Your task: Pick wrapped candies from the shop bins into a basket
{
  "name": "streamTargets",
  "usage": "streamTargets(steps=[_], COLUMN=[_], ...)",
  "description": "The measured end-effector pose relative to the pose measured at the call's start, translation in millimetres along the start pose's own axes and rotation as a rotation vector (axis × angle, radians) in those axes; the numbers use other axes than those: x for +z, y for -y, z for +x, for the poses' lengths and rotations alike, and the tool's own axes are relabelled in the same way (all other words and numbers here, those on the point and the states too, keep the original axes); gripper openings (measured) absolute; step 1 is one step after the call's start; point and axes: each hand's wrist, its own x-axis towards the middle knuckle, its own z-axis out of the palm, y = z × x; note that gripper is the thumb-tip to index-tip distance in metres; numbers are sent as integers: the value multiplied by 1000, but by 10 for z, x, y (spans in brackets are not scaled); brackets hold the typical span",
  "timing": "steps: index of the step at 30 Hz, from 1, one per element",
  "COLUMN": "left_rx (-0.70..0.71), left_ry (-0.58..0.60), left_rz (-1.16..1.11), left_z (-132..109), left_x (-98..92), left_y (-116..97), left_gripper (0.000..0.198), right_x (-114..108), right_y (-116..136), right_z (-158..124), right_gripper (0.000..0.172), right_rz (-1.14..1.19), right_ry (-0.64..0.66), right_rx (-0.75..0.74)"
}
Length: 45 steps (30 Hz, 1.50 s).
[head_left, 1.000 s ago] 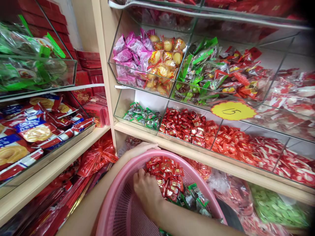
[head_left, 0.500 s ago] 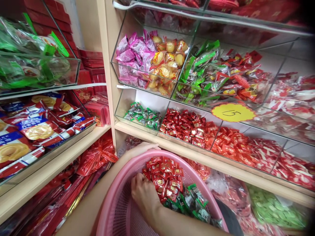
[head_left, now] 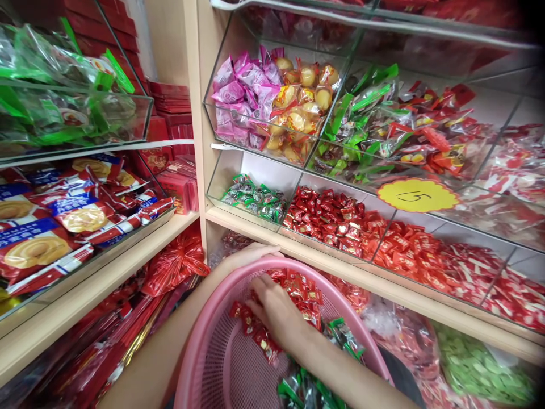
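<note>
A pink mesh plastic basket [head_left: 204, 335] is in front of me, with red-wrapped candies [head_left: 304, 289] and green-wrapped candies [head_left: 310, 389] inside. My left hand [head_left: 258, 254] grips the basket's far-left rim, its fingers partly hidden against the outside. Down in the basket is my right hand [head_left: 275, 304], bent over the red candies with thumb and fingers apart. Several red candies lie loose below and to the left of its thumb. The right forearm crosses the basket and hides part of the green ones.
Behind the basket, a wooden shelf edge [head_left: 323, 250] carries clear bins of green and red candies [head_left: 327, 218]. Above are bins of purple packets [head_left: 242, 94] and wrapped snacks, with a yellow price tag [head_left: 418, 196]. Biscuit packs [head_left: 85, 210] fill the left shelf; bagged sweets [head_left: 485, 366] sit low right.
My right hand has shifted up and right, its fingers loosening from a curl. Red candies have spread leftward and down inside the basket, and green ones lie lower. My left hand stays on the rim.
</note>
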Motion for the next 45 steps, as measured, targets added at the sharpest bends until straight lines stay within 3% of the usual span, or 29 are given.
streamTargets(steps=[4, 10, 15, 20, 23, 25, 27, 29, 34, 38, 42, 45], left_rx=[8, 68, 66, 54, 65, 59, 38, 17, 6, 18, 10, -24], left_ry=[39, 25, 8, -3, 12, 33, 34, 31, 49, 42, 70, 84], left_rz=[67, 147, 136, 165, 153, 139, 125, 117, 97, 140, 114, 94], left_z=[8, 45, 38, 13, 13, 8, -6, -24, -41, -20, -4, 1], left_x=[-12, -21, -34, -38, -37, -33, -25, -15, -3, -20, -45, -46], left_y=[-10, 54, 55, 23, 24, 18, 1, -24, -79, -54, -10, -14], left_gripper=[41, 47, 45, 46, 46, 47, 47, 46, 43, 43, 48, 49], right_x=[-152, -99, 96, 196, 291, 380, 471, 540, 588, 597, 608, 487], right_y=[-92, 194, 219, 117, 128, 142, 138, 108, 2, -59, -123, -125], right_z=[-3, 84, 223, 160, 48, -14, -44, -41, -19, -51, -71, -99], right_gripper=[14, 25, 31, 18, 6, 9, 15, 18, 18, 20, 20, 18], right_rz=[72, -251, -428, -470, -502, -485, -466, -483, -575, -550, -557, -525], right_ry=[-33, 231, 126, 27, -5, 12, 34, 46, 66, -17, -12, -51], right_rx=[-23, 27, 46, -37, -263, -482, -611, -621, -485, -579, -598, -636])
